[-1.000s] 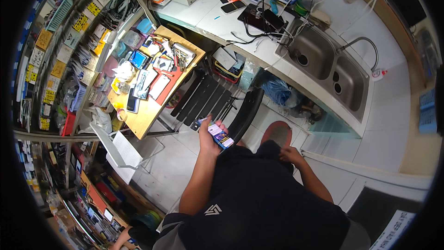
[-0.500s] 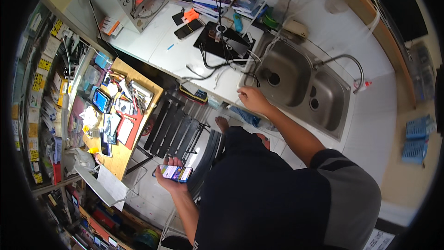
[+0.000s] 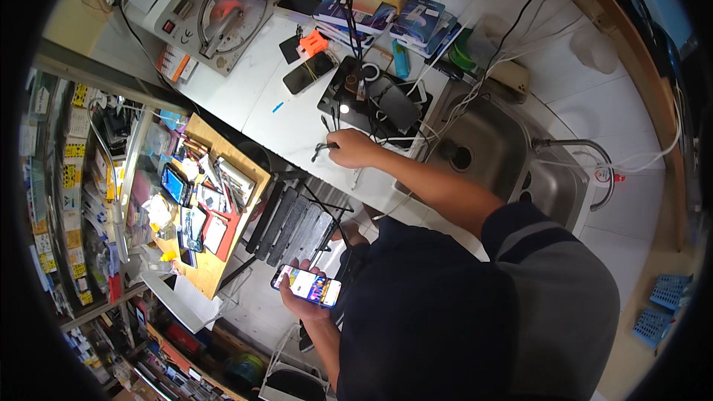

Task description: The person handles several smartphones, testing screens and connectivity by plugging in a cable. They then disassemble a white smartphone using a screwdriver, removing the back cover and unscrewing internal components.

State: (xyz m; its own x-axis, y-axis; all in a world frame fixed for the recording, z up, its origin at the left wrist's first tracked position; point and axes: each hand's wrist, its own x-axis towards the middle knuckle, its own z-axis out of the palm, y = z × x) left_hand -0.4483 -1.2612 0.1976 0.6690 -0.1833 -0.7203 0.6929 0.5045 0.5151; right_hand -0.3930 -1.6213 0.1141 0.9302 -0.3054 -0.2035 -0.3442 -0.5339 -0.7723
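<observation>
In my left hand (image 3: 303,306) lies a smartphone (image 3: 307,286) with its screen lit, my thumb and fingers curled around its edges. My right hand (image 3: 352,149) is closed over the front part of the white counter (image 3: 256,115). Dark cable ends (image 3: 321,150) poke out of its fist on the left side. Just beyond that hand, a black tablet-like slab (image 3: 342,93) carries more phones and tangled cords. A phone with a band around it (image 3: 309,73) rests farther left on the counter, beside an orange piece (image 3: 313,43).
A steel sink (image 3: 483,134) with a curved tap (image 3: 605,152) is at the right. At the left, a wooden bench (image 3: 256,171) bears tools and opened phones. A dark slatted seat (image 3: 297,230) stands between bench and counter. Black cords (image 3: 349,7) hang down at the back.
My right hand has moved left from the sink's edge along the counter and closed on the dark cables. The phone stays in my left hand. The view has shifted.
</observation>
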